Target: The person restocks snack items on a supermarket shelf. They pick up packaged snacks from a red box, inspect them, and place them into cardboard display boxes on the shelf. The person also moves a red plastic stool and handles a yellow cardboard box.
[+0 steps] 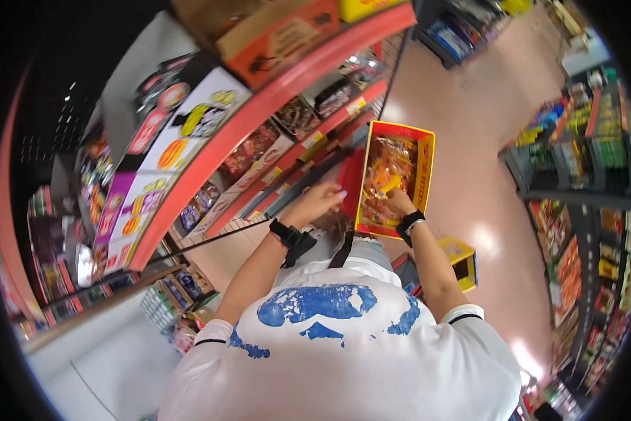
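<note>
A red and yellow cardboard box (427, 173), open at the top, stands in front of me with clear-wrapped orange packets (386, 158) inside. My right hand (398, 201) reaches into the box over its right side, its fingers at a yellow piece (392, 184) among the packets; whether they grip it is not clear. To the left of the box is my left hand (323, 201), fingers bent, near a red surface (351, 181) beside the box. I cannot tell whether that hand holds anything. Both wrists wear black bands.
Store shelves (294, 68) with red edges and bagged goods rise close on the left. A yellow and blue box (460, 258) is low at the right, above the shiny floor (468, 158). More stocked shelves (573, 194) line the far right.
</note>
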### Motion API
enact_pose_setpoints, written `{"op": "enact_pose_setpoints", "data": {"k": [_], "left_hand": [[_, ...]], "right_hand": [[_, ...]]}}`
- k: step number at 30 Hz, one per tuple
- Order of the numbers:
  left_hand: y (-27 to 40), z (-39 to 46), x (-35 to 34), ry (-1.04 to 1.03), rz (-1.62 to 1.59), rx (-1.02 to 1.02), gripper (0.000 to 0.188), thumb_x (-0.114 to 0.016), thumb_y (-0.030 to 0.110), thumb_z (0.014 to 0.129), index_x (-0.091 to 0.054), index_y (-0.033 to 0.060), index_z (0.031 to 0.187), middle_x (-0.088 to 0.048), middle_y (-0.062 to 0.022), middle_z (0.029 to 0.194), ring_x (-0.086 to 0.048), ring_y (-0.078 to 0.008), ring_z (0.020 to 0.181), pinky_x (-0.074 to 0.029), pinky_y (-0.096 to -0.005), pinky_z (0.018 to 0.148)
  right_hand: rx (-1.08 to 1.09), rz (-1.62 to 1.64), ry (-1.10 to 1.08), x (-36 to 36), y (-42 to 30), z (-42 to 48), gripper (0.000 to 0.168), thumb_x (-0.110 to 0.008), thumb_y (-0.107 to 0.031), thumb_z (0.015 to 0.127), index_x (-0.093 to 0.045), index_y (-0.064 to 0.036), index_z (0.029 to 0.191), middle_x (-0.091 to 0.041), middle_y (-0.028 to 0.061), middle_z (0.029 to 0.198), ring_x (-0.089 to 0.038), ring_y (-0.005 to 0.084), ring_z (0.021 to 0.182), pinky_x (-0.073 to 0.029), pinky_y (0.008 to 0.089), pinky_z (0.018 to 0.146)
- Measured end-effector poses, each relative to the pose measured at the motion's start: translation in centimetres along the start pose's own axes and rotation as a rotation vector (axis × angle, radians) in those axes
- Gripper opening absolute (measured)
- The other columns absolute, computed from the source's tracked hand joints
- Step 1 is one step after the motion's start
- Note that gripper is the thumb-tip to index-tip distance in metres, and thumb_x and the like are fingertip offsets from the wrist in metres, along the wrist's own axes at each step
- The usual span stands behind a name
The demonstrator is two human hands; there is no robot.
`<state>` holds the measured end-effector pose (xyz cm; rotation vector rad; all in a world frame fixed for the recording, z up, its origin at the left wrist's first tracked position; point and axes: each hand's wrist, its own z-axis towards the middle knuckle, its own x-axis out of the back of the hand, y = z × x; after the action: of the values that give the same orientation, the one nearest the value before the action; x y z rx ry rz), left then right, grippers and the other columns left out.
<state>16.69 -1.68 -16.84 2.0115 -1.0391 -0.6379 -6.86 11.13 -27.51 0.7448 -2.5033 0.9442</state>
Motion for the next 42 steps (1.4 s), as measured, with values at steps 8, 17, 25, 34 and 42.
{"op": "enact_pose_setpoints", "data": {"k": [8,17,25,34,42], "left_hand": [[-18.3,0.5,0.1,0.080,0.614,0.344,0.043,-0.060,0.029,0.085,-0.051,-0.0017,0.115,-0.063,-0.0118,0.088,-0.061,-0.0184,0.075,-0.049,-0.0299,0.068],[-18.2,-3.5,-0.5,0.144,0.522,0.487,0.043,-0.060,0.028,0.085,-0.051,-0.0012,0.115,-0.062,-0.0122,0.079,-0.062,-0.0196,0.071,-0.048,-0.0306,0.068],[-19.5,-3.3,-0.7,0.193,0.522,0.379,0.040,-0.060,0.026,0.085,-0.052,0.0003,0.115,-0.063,-0.0127,0.085,-0.062,-0.0208,0.078,-0.048,-0.0311,0.071],[-16.2,-1.6,-2.2,0.195,0.457,0.346,0.038,-0.060,0.023,0.084,-0.053,0.0016,0.114,-0.064,-0.0125,0.088,-0.062,-0.0209,0.080,-0.048,-0.0312,0.073],[-18.1,-4.2,-1.3,0.208,0.511,0.421,0.038,-0.060,0.027,0.085,-0.053,0.0014,0.113,-0.064,-0.0128,0.085,-0.063,-0.0219,0.076,-0.049,-0.0320,0.071]], "right_hand": [[-0.219,0.194,0.028,-8.8,8.1,5.6,0.032,-0.053,-0.019,0.085,-0.054,-0.008,0.115,-0.055,0.0164,0.119,-0.056,0.0276,0.108,-0.048,0.0392,0.085],[-0.102,-0.767,0.126,-9.8,7.1,10.0,0.024,-0.053,-0.018,0.082,-0.061,-0.011,0.104,-0.054,0.0104,0.110,-0.052,0.0281,0.102,-0.049,0.0428,0.073],[-0.142,-0.153,-0.125,-8.2,6.4,6.9,0.037,-0.062,-0.031,0.074,-0.065,-0.001,0.097,-0.064,0.0213,0.098,-0.062,0.0333,0.095,-0.049,0.0408,0.080],[-0.369,0.253,0.535,-8.5,10.6,7.3,0.067,-0.068,-0.031,0.074,-0.040,0.000,0.126,-0.047,0.0294,0.119,-0.053,0.0415,0.103,-0.044,0.0462,0.089],[-0.688,0.230,0.476,-6.3,9.0,11.8,0.061,-0.066,-0.033,0.075,-0.036,0.000,0.117,-0.052,0.0280,0.112,-0.055,0.0411,0.102,-0.047,0.0456,0.085]]}}
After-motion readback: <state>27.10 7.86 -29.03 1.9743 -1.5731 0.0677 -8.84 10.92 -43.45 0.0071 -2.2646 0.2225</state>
